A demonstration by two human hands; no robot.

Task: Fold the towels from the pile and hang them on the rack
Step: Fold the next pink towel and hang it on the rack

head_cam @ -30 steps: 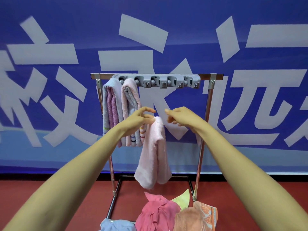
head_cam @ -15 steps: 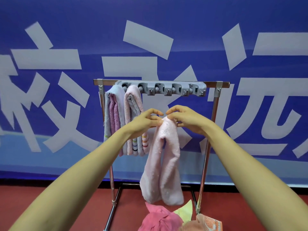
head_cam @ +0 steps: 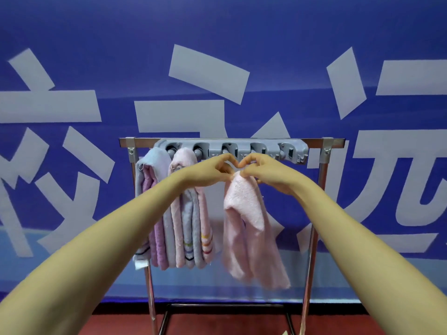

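While both hands meet just under the gray hook strip (head_cam: 294, 151), the left hand (head_cam: 212, 171) and right hand (head_cam: 264, 171) each pinch the top corner of the pale pink towel (head_cam: 249, 228). It dangles in front of the rack (head_cam: 140, 142), beside folded towels (head_cam: 186, 226) hooked at left. Behind, the blue banner (head_cam: 217, 27) shows huge pale Chinese characters (head_cam: 183, 117), cropped beyond sure reading.

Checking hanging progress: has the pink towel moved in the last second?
Yes. The pink towel has risen, its top now nearer the grey hook strip on the rack.
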